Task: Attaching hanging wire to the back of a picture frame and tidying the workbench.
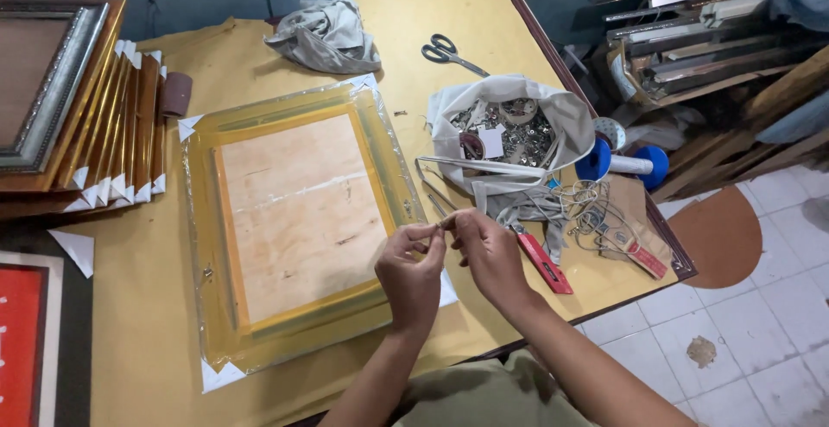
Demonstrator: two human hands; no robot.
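small pale piece (pixel 446 221) pinched between the fingertips of both my hands, too tiny to tell what it is. it sits in the air just off the right edge of the wrapped frame, over the near part of the table.

table (pixel 414 12): covered in yellow-brown paper, dark wood edge on the right side. floor (pixel 760 306) to the right is white tile with a brown half-round patch. blue wall behind the table.

wrapped frame (pixel 294 220): gold-edged, lying back side up, plywood panel showing, clear film over it, white card corners at its corners. it fills the middle of the table.

stack of frames (pixel 104 125): leaning at the left, gold edges, white corner guards, a silver-grey ornate one on top.

pile of mouldings (pixel 708 38): far right, off the table, lengths of wood and metal strip.

grey cloth bag (pixel 509 129): open, full of small metal hardware, just beyond my hands.

crumpled grey cloth (pixel 326 37) at the far edge. scissors (pixel 449 51) to its right, lying flat. blue spool (pixel 622 164) at the right edge. red-handled tool (pixel 544 263) just right of my right hand, beside a tangle of cord (pixel 587 202).

left hand (pixel 410 276): fingers curled narrow, thumb and forefinger closed on the piece. right hand (pixel 492 250): same narrow pinch, meeting the left at the fingertips.
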